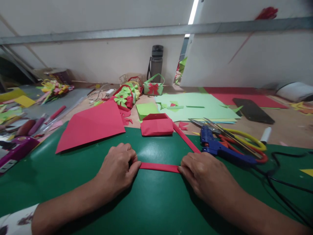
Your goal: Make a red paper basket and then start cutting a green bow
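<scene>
Dark green, smooth sheeting (156,202) covers the near part of a pale brown worktop, with a white wall (97,58) and a grey metal rail (137,31) at twelve o'clock. On the sheeting, near the middle of the view, lies a narrow, flat strip of red paper (158,167), the centre of this clock face. Left hand (121,165) and right hand (206,171) are apart, at nine and three o'clock, each with thumb and fingers pinched on one end; gripping both ends probably keeps the strip straight and taut, and the sheeting gives it a firm backing.

A second long red paper strip (186,139) slants from the right hand up towards a small red folded-paper box (156,127) at twelve; whether it joins either the held strip or the box cannot be told. At ten o'clock lies a large red paper sheet (93,125), seemingly set aside to free the space between the hands.

Between two and three, a blue glue gun (220,149) and yellow-handled scissors (254,141) lie together, likely parked within the right hand's reach. Pale green paper sheets (207,109) spread at one o'clock. Just left of twelve, a small green paper basket with a red bow (153,88) stands upright by the wall, perhaps for safekeeping.
</scene>
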A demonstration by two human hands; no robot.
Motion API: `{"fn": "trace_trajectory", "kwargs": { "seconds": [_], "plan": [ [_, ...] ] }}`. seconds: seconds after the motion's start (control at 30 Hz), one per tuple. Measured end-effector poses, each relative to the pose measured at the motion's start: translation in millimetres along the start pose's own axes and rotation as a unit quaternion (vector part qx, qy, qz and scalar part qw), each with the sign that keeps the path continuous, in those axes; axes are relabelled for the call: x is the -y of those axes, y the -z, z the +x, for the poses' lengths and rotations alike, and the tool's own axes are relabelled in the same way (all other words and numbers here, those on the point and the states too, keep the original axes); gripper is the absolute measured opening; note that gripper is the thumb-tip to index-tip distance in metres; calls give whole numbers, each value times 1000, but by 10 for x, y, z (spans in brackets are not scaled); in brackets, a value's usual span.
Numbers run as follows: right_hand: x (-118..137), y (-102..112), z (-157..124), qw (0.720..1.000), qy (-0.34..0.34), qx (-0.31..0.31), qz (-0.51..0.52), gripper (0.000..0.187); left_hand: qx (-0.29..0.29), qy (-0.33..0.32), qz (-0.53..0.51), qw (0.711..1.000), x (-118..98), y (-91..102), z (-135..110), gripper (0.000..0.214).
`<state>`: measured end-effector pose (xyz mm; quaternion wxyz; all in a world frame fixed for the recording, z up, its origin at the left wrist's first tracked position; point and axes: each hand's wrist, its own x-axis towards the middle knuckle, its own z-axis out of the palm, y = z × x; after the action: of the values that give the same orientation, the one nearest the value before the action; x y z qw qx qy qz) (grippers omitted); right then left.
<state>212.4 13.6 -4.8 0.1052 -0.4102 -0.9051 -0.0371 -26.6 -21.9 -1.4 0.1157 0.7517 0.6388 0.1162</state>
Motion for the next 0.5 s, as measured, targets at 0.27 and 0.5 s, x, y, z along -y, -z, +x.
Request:
{"fn": "trace_trajectory", "kwargs": {
  "seconds": [0.27, 0.5],
  "plan": [
    [-12, -49, -11, 999, 19, -28, 25, 16, -12, -163, 130, 978, 67, -44, 37, 48],
    [-6, -17, -2, 1000, 9, -2, 27, 16, 50, -313, 239, 918, -132, 51, 122, 47]
  ]
}}
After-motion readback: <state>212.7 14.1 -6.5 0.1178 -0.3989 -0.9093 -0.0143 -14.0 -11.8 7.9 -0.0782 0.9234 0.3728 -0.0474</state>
